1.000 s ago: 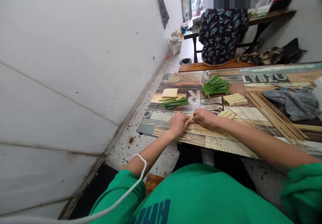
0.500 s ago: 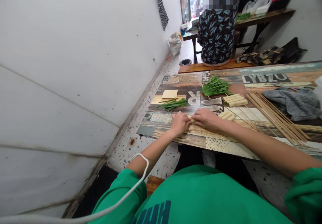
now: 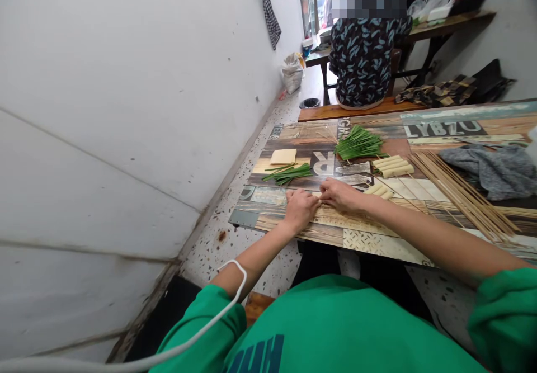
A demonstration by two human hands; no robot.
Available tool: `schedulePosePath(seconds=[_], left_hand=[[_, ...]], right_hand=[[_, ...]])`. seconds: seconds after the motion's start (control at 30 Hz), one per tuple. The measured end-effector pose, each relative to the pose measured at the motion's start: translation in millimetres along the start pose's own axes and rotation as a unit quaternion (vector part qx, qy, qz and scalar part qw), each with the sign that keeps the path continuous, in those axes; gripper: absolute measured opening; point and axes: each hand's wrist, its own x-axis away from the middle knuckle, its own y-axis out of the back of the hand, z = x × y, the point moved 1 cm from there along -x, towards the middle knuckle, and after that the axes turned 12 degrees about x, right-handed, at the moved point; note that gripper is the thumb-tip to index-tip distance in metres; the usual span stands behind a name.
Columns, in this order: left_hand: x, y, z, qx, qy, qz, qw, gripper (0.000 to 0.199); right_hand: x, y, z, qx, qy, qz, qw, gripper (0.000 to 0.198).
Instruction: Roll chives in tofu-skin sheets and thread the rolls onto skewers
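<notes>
At the table's near side, my left hand [image 3: 301, 209] has its fingers closed on a pale yellow tofu-skin roll [image 3: 317, 194], mostly hidden by the hands. My right hand [image 3: 339, 194] pinches its right part, fingertips close to the left hand. Just beyond lie a small bunch of cut green chives [image 3: 289, 174] and a stack of square tofu-skin sheets [image 3: 283, 156]. Finished-looking rolls on skewers lie in two groups: one group [image 3: 392, 166] farther back, another group [image 3: 380, 190] right beside my right wrist.
A larger chive pile [image 3: 358, 142] lies mid-table. Long wooden skewers [image 3: 465, 197] and a grey cloth [image 3: 490, 169] occupy the right of the patterned table [image 3: 272, 222]. Beyond sits a person [image 3: 361, 62] on a bench [image 3: 319, 114]. A white wall [image 3: 126, 82] rises at left.
My right hand has shifted slightly left and up, its fingers now in a tighter pinch. The left hand stays nearly in place. The seated person's right arm has moved outward.
</notes>
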Motion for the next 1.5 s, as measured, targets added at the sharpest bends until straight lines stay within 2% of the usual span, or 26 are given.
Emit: schedulePosePath(seconds=[0.17,0.3,0.43,0.53,0.67,0.77,0.9,1.0,1.13,1.27,1.33,1.4,1.5], left_hand=[[-16,4,5,0.033,0.032,0.045,0.998,0.024],[-28,9,13,0.079,0.084,0.071,0.991,0.017],[-31,7,19,0.152,0.134,0.076,0.976,0.020],[-25,3,19,0.149,0.113,0.033,0.982,0.020],[-15,0,13,0.042,0.026,-0.015,0.999,0.022],[-11,-4,14,-0.018,-0.047,-0.010,0.999,0.030],[-12,-11,22,-0.027,-0.098,-0.017,0.995,0.031],[-12,-15,24,-0.027,-0.115,-0.033,0.992,0.029],[-11,-20,21,-0.054,-0.122,-0.050,0.990,0.020],[-13,-26,19,-0.046,-0.115,-0.033,0.992,0.026],[-15,-27,19,-0.047,-0.113,-0.019,0.992,0.028],[-16,-27,20,-0.051,-0.114,-0.012,0.992,0.028],[-17,-25,20,-0.054,-0.112,-0.009,0.992,0.028]], right_hand=[[0,7,5,0.018,-0.028,0.019,0.999,0.025],[-3,14,11,0.087,0.000,0.036,0.996,0.033],[-7,16,6,0.061,0.003,0.048,0.997,0.029],[-13,16,-3,0.029,-0.005,0.051,0.998,0.024],[-17,19,-4,0.039,-0.009,0.084,0.996,0.024],[-11,20,14,0.119,-0.053,0.095,0.987,0.025],[5,12,50,0.238,-0.121,0.044,0.963,0.029],[11,6,62,0.249,-0.151,0.030,0.956,0.031],[5,9,55,0.219,-0.151,0.078,0.961,0.031],[-2,13,51,0.200,-0.147,0.093,0.964,0.032],[2,14,54,0.189,-0.158,0.075,0.966,0.030],[15,17,56,0.186,-0.182,0.028,0.965,0.033],[58,31,56,0.202,-0.237,-0.044,0.949,0.036]])
